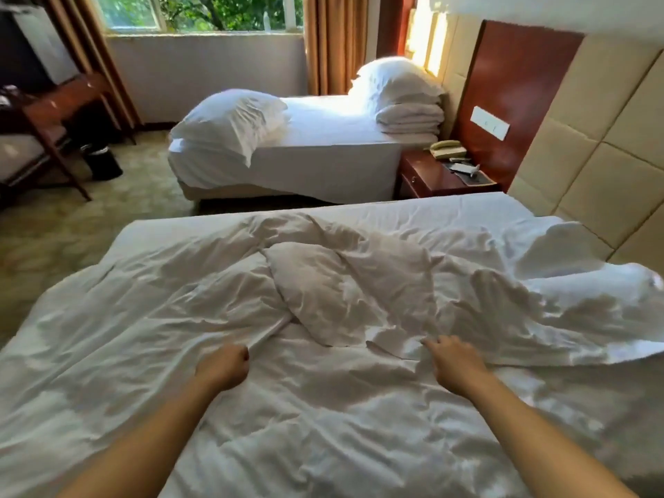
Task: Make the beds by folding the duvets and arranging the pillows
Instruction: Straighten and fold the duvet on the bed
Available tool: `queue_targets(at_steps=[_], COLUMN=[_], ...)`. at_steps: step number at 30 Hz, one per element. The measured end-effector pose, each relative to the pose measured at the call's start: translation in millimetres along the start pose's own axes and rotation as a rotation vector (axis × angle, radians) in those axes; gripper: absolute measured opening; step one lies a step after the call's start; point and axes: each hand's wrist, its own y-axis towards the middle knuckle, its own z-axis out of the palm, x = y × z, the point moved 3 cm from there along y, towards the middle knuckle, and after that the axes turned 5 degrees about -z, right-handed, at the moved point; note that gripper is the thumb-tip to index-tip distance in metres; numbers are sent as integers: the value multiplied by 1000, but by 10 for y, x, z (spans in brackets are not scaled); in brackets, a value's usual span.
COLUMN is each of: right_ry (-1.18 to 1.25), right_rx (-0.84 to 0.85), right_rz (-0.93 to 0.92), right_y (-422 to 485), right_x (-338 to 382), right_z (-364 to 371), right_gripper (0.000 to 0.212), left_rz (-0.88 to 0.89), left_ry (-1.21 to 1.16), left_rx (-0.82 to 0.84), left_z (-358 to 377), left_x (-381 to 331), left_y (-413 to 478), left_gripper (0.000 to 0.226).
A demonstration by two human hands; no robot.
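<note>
L hand (223, 365) fisted on duvet (143, 318) fold; R hand (453, 361) fingers together, pinching duvet edge, near bed (467, 210).

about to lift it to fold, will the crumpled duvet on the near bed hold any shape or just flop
Probably flops: the duvet lies in loose wrinkles and sags. It looks puffy, so likely light for its bulk. The left hand is bunching a fold easily, suggesting the fabric gives readily.
</note>
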Motion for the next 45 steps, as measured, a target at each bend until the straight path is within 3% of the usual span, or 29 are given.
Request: queue_targets(at_steps=[4,10,12,15,17,19,21,23,24,26,29,30,34,37,39,41,43,45], right_ry=[8,112,105,103,63,7,99,249,300,417,259,170,98,211,236,324,529,764], right_rx=[13,-46,-79,-135,-188,-222,-218,-251,-258,-100,164,177,167,248,188,20,-98,-152], right_rz=[-197,-336,-403,-407,-404,-363,-317,-210,-154,-49,-30,-43,36,112,137,116,85,146], right_y=[772,1619,1837,2323,2703,3040,3221,3229,3206,3075,2814,2762,2782,2630,2470,2282,1994,1670], right_x=[-159,283,474,658,703,663,584,476,432,435,540,571,666,796,885,969,1027,963], right_z=[245,959,1196,1604,1819,2021,2166,2182,2195,2221,2230,2181,1870,1829,1822,1755,1645,1595], right_gripper=[65,77,95,107,87,38,27,18,17,16,70,73,31,31,30,22,14,31], left_rz=[-241,-393,-462,-402,-318,-341,-379,-413,-423,-395,-358,-347,-452,-535,-534,-504,-506,-509], left_ry=[-127,-153,-190,-56,148,279,280,119,59,45,-32,-72,-137,-131,-116,-91,-92,-86], left_rx=[63,-13,-43,-270,-316,-298,-333,-333,-294,-201,-84,-52,18,43,17,20,30,46], left_z=[396,974,1208,1460,1569,1712,1750,1729,1709,1638,1521,1514,1425,1435,1482,1576,1739,1851], left_x=[-115,-381,-377,-318,-201,37,319,622,757,927,1146,1254,2054,2640,2699,2554,2392,2233], left_y=[146,618,831,1239,1527,1806,1988,2065,2080,2008,1566,1356,525,187,72,-13,-165,-388], left_gripper=[37,57,62,80,90,76,62,51,44,33,18,14,12,40,36,26,25,21])
